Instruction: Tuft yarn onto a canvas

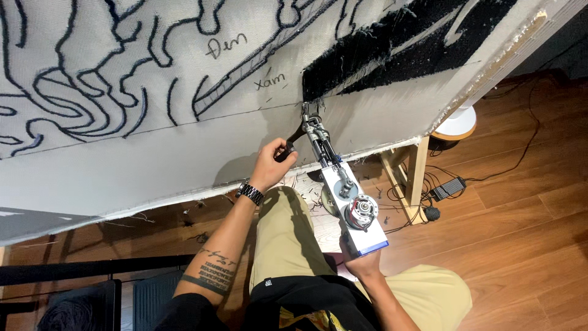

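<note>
Left hand clenched on front handle, right hand gripping rear of tufting gun, steadying needle against stretched cloth.

I am viewing through one head-worn camera, looking steeply down and forward over the person's arms. The left hand is sitting near frame centre, the right hand lower and nearer the lens. Beyond both hands, stretched cloth is filling the upper frame at close range.
</note>
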